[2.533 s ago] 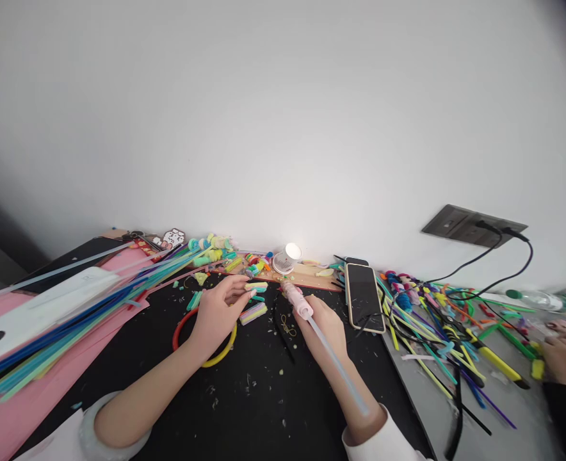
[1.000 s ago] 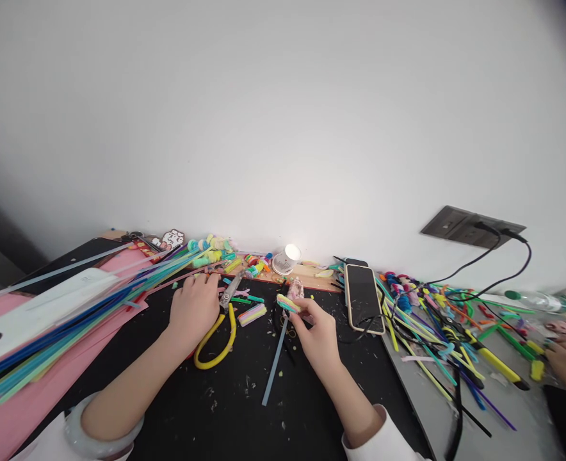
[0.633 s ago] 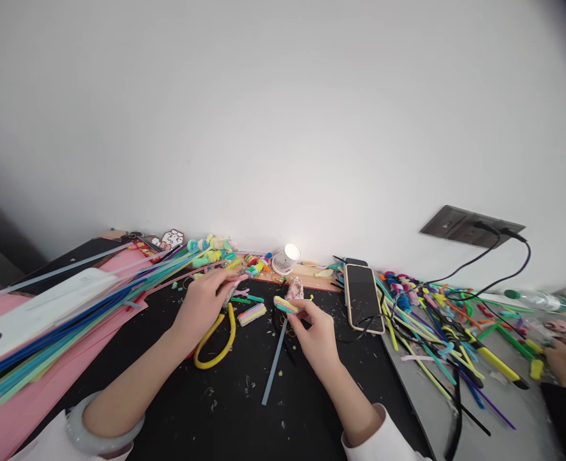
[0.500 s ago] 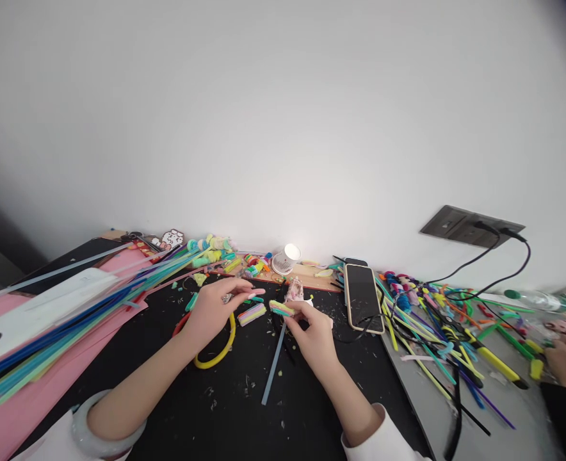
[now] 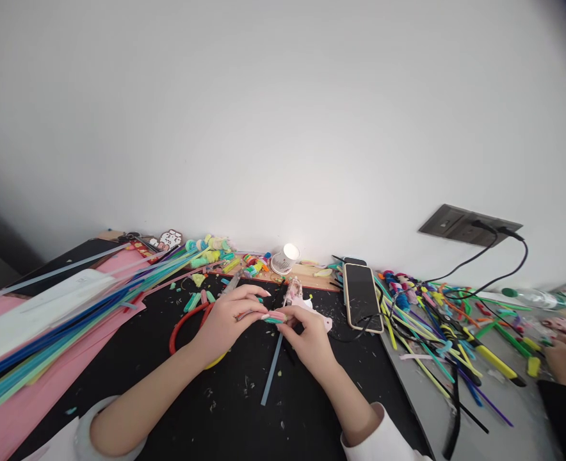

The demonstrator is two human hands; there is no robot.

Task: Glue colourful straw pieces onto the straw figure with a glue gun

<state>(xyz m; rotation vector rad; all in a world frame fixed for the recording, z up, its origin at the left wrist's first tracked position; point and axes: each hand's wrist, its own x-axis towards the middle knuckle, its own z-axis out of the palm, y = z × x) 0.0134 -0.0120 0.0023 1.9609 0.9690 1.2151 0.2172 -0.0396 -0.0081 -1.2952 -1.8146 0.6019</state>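
Note:
My left hand [image 5: 225,320] and my right hand [image 5: 307,336] meet over the black mat [image 5: 244,397], fingertips pinching a small pastel bundle of cut straw pieces [image 5: 274,316] between them. Under my left hand lie scissors with red and yellow loop handles [image 5: 182,323]. A pale blue straw [image 5: 272,368] lies on the mat just below my hands. A pink-patterned lighter [image 5: 292,291] lies just beyond my right hand.
A phone [image 5: 358,296] lies right of my hands. A lit candle in a cup [image 5: 285,257] stands by the wall. Long straws [image 5: 72,301] on pink paper fill the left; loose coloured straws and cables [image 5: 446,326] crowd the right. Another person's hand [image 5: 564,358] rests far right.
My right hand put down the lighter and blue straw and picked up a straw bundle. My left hand left the scissors and came right to join it on the bundle.

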